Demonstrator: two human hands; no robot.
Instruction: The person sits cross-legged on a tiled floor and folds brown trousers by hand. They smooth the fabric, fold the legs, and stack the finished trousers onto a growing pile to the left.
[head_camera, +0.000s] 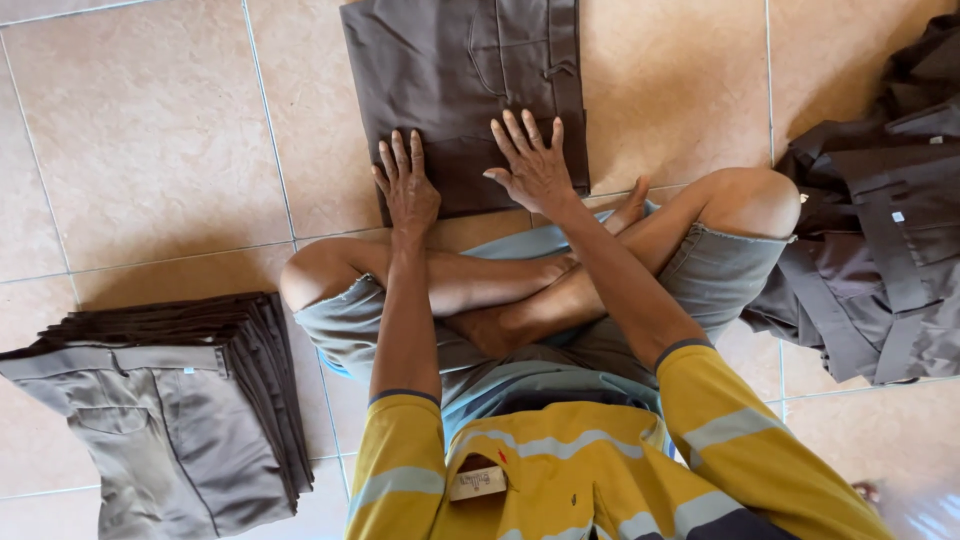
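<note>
Brown cloth, one folded pair of shorts (470, 90), lies flat on the tiled floor (150, 150) directly under and beyond my fingers. My left hand (408, 188) presses palm-down on the near folded edge, fingers (400, 155) straight and close together, gripping nothing. My right hand (535, 168) rests just beside it on the same edge, fingers (520, 130) spread flat, likewise holding nothing, only pressing. I sit cross-legged, knees out to either side of the garment.

Risk, as I judge it: the near fold is held only by palm pressure, so lifting either hand unevenly could let the layer spring open or skew the edge. The smooth tile could also let the whole piece slide away from my fingers if I push forward.

Count: one garment under my fingers; one neat stack of folded shorts (180, 400) well to the left of and behind my left hand, its layers too tightly packed to number; one loose heap of unfolded brown garments (880, 220) well to the right of my right hand, number not discernible. Two hands, both mine.
</note>
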